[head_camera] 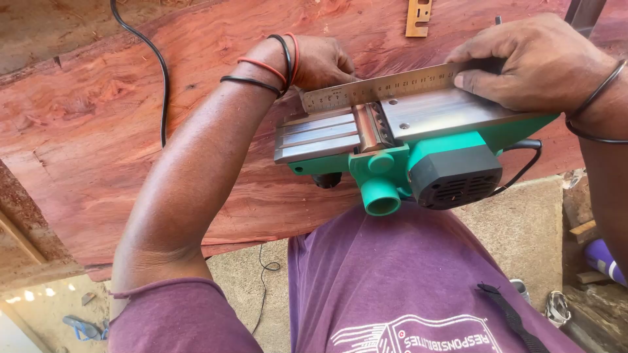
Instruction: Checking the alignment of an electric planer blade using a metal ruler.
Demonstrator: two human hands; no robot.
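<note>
A green electric planer (405, 153) lies upside down on a reddish wooden slab (118, 111), its metal sole facing up and the blade slot showing. A steel ruler (379, 87) rests on edge along the sole. My left hand (320, 60) reaches over the far side of the planer and holds the ruler's left end. My right hand (530, 59) presses the ruler's right end against the sole. Black and red bands circle my left wrist, a black one my right.
A black power cable (157, 65) runs across the slab at the left. A small notched wooden piece (418, 16) lies at the top. Below the slab edge are a concrete floor (517, 222), a blue sandal (82, 327) and scraps at the right.
</note>
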